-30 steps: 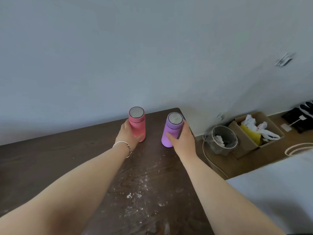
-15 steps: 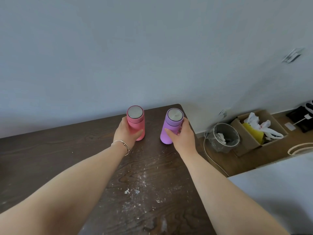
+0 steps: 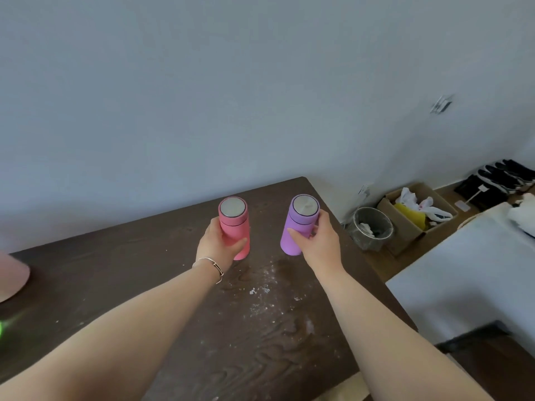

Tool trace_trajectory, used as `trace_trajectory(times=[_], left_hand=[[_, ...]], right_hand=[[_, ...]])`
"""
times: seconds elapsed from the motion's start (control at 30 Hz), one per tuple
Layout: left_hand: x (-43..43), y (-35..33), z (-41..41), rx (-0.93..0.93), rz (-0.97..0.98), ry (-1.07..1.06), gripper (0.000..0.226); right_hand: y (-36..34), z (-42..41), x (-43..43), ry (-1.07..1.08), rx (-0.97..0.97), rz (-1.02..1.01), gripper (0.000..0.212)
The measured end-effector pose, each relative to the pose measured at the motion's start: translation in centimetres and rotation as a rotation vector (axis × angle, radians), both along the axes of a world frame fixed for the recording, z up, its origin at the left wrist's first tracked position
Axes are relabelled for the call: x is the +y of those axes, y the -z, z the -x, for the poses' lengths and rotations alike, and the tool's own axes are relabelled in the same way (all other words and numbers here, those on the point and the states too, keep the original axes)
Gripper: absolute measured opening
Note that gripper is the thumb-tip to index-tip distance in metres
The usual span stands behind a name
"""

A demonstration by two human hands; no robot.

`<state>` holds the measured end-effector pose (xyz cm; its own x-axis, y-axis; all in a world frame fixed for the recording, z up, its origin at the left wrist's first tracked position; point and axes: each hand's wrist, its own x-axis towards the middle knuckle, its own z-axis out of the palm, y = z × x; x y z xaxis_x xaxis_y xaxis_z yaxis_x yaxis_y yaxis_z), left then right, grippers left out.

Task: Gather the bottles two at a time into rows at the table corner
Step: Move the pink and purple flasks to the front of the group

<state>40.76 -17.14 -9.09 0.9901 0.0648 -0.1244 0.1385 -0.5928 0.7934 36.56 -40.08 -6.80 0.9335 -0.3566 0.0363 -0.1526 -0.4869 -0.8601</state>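
Two small bottles with steel tops stand upright near the far right corner of the dark wooden table [image 3: 144, 285]. My left hand [image 3: 218, 246] is wrapped around the pink bottle [image 3: 235, 224]. To its right stands the purple bottle [image 3: 301, 221], which my right hand [image 3: 320, 241] grips from the right side. A hand's width of bare table separates the two bottles. My fingers hide the lower near side of each.
A pale pink object [image 3: 13, 276] shows at the table's left edge. Right of the table, on the floor, stand a metal bin [image 3: 373, 227] and a cardboard box [image 3: 417, 218] with bags. A white surface [image 3: 474, 279] lies at the right. The wall rises just behind the table.
The view has shifted so the pink object at the left has come into sight. Both hands keep their grip, and the bottles stay close to the same corner spot.
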Motion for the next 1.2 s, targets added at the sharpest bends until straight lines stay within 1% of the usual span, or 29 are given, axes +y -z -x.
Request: trace_trajectory(times=[0.2,0.37,0.53,0.77,0.97,1.2], left_hand=[[3.6,-2.0,5.4,-0.033,-0.028,0.046,0.048],[5.5,-3.0,10.2,-0.048,-0.034,0.017,0.046],[7.0,-3.5,15.7,-0.053,-0.014,-0.069,0.050],[9.4,-3.8,26.0,-0.052,0.023,-0.251,0.048],[13.1,-4.1,33.6,-0.052,-0.023,-0.380,0.046],[18.7,-5.0,38.8,-0.085,-0.057,-0.496,0.047]], right_hand=[[-2.0,6.6,3.5,0.032,-0.019,0.016,0.068],[-2.4,11.4,5.2,0.015,-0.008,0.019,0.065],[-2.6,15.5,5.9,-0.069,0.008,0.026,0.069],[-3.0,21.9,8.1,-0.186,-0.001,-0.031,0.065],[-2.9,26.4,12.2,-0.286,0.020,-0.054,0.065],[-4.1,28.9,18.1,-0.410,0.003,-0.050,0.065]])
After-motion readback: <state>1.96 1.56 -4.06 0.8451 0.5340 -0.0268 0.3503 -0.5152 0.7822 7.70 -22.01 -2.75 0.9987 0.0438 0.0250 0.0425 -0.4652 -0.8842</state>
